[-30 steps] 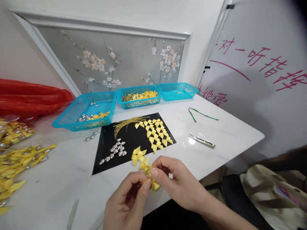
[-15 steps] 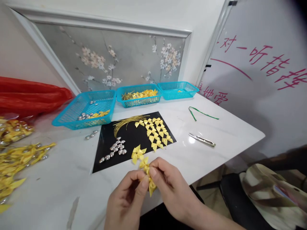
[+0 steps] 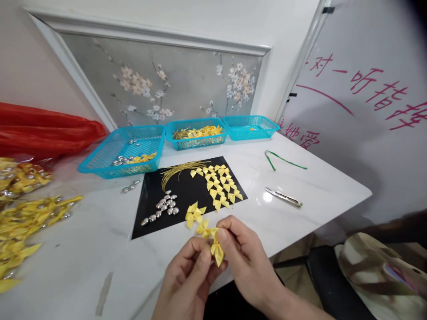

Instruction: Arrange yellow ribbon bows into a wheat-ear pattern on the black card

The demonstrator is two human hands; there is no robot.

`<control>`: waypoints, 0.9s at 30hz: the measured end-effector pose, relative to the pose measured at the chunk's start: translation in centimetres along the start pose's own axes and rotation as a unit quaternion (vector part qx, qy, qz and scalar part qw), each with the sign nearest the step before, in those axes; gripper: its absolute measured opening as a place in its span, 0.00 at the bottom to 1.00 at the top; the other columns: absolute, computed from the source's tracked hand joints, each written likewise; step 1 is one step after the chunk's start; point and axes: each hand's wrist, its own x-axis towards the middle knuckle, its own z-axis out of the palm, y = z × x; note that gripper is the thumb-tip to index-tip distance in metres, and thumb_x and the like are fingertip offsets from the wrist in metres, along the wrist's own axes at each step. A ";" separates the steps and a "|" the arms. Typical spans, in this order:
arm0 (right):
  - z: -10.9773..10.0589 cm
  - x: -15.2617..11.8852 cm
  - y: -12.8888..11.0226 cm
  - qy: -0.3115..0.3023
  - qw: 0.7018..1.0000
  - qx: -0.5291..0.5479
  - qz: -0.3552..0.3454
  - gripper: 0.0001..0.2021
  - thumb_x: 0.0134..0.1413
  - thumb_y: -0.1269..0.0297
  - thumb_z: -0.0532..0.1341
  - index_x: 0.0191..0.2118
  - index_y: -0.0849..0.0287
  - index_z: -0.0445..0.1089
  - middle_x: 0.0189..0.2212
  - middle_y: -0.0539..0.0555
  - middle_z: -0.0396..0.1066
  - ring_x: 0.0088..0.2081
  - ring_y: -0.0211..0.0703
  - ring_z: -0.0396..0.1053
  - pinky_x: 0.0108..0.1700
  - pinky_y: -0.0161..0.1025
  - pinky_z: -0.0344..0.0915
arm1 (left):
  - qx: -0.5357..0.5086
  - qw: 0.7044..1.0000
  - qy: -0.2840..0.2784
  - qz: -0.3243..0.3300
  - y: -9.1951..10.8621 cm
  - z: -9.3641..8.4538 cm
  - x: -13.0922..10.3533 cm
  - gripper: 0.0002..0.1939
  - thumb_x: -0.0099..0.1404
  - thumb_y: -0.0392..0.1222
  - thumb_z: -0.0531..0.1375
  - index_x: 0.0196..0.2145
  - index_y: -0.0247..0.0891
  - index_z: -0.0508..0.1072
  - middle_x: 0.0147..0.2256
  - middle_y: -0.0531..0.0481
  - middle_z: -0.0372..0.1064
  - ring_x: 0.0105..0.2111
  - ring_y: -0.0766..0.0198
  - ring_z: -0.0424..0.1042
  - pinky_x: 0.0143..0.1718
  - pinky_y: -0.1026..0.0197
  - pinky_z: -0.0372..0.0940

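Yellow bows [image 3: 217, 253] sit at the near side of the table [image 3: 83, 249], left hand [image 3: 190, 273] and right hand [image 3: 250, 264] both pinching them, apparently mid-adjustment, calling for a steady touch

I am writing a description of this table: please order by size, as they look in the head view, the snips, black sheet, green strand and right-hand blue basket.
1. Black sheet
2. Right-hand blue basket
3. Snips and green strand: they look alike, so unranked.

Held ylw bow [image 3: 217, 253] pt. hidden by hands [image 3: 190, 275]; whiteboard [image 3: 370, 40] cut off, R edge.
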 end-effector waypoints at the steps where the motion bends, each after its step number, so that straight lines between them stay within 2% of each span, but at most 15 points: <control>1: -0.2 0.2 -0.2 -0.008 1.000 -0.010 0.001 0.14 0.71 0.56 0.54 0.34 0.58 0.62 0.26 0.46 0.58 0.27 0.36 0.55 0.28 0.32 0.55 | 0.007 1.000 -0.005 0.000 0.0 -0.1 0.0 0.10 0.61 0.45 0.68 0.27 0.37 0.75 0.31 0.51 0.68 0.36 0.63 0.66 0.45 0.61 0.70; 5: -1.1 0.8 -1.3 -0.031 0.999 -0.031 0.007 0.14 0.71 0.55 0.54 0.36 0.59 0.65 0.28 0.48 0.62 0.29 0.36 0.58 0.31 0.32 0.57 | -0.003 1.000 0.010 -0.003 -0.1 -0.4 0.0 0.11 0.61 0.45 0.67 0.27 0.38 0.74 0.30 0.52 0.68 0.35 0.65 0.65 0.43 0.63 0.70; 9: -2.1 0.5 -1.9 -0.045 0.998 -0.014 0.041 0.13 0.68 0.54 0.59 0.41 0.60 0.67 0.29 0.48 0.63 0.29 0.36 0.58 0.32 0.32 0.58 | 0.024 0.997 0.056 0.047 0.1 -0.3 0.0 0.12 0.62 0.48 0.67 0.26 0.39 0.73 0.29 0.53 0.68 0.35 0.65 0.65 0.45 0.65 0.70; 11: -2.3 0.2 -2.0 -0.052 0.996 -0.011 0.070 0.12 0.65 0.55 0.62 0.39 0.60 0.68 0.29 0.48 0.63 0.29 0.35 0.58 0.31 0.32 0.57 | 0.060 0.993 0.066 0.079 0.2 -0.3 -0.1 0.12 0.62 0.48 0.67 0.27 0.40 0.74 0.29 0.54 0.69 0.35 0.65 0.67 0.46 0.65 0.69; 14: -2.4 -0.1 -2.1 -0.063 0.993 -0.026 0.092 0.13 0.64 0.56 0.62 0.35 0.61 0.67 0.27 0.48 0.63 0.27 0.35 0.57 0.29 0.32 0.55 | 0.099 0.988 0.062 0.104 0.1 -0.4 -0.3 0.11 0.62 0.51 0.66 0.28 0.41 0.76 0.30 0.53 0.71 0.37 0.62 0.69 0.47 0.64 0.69; 17: -2.2 -0.1 -2.1 -0.064 0.994 -0.038 0.082 0.13 0.65 0.57 0.60 0.33 0.61 0.67 0.25 0.47 0.62 0.26 0.34 0.57 0.29 0.32 0.54 | 0.117 0.988 0.045 0.094 -0.2 -0.7 -0.5 0.13 0.61 0.55 0.66 0.35 0.43 0.79 0.34 0.51 0.73 0.39 0.59 0.71 0.45 0.61 0.71; 19: -2.0 0.0 -2.2 -0.063 0.994 -0.034 0.079 0.14 0.65 0.56 0.60 0.33 0.61 0.67 0.26 0.48 0.63 0.27 0.35 0.59 0.30 0.32 0.57 | 0.152 0.985 0.033 0.076 -0.4 -0.9 -0.6 0.13 0.60 0.55 0.67 0.36 0.44 0.79 0.33 0.51 0.73 0.36 0.59 0.71 0.41 0.61 0.71; 23: -2.0 0.2 -2.4 -0.104 0.991 -0.002 0.085 0.16 0.67 0.52 0.58 0.33 0.59 0.64 0.26 0.48 0.64 0.28 0.38 0.63 0.32 0.33 0.61 | 0.179 0.983 0.018 0.027 -0.4 -0.9 -0.7 0.12 0.60 0.53 0.67 0.30 0.41 0.79 0.27 0.52 0.70 0.30 0.62 0.68 0.35 0.63 0.67; 27: -3.0 0.7 -3.1 -0.153 0.983 -0.029 0.102 0.22 0.66 0.44 0.57 0.30 0.58 0.59 0.22 0.45 0.57 0.25 0.35 0.53 0.28 0.33 0.52 | 0.129 0.991 -0.017 0.002 0.5 -0.3 -0.9 0.14 0.60 0.51 0.67 0.24 0.39 0.76 0.24 0.52 0.67 0.28 0.63 0.65 0.34 0.63 0.63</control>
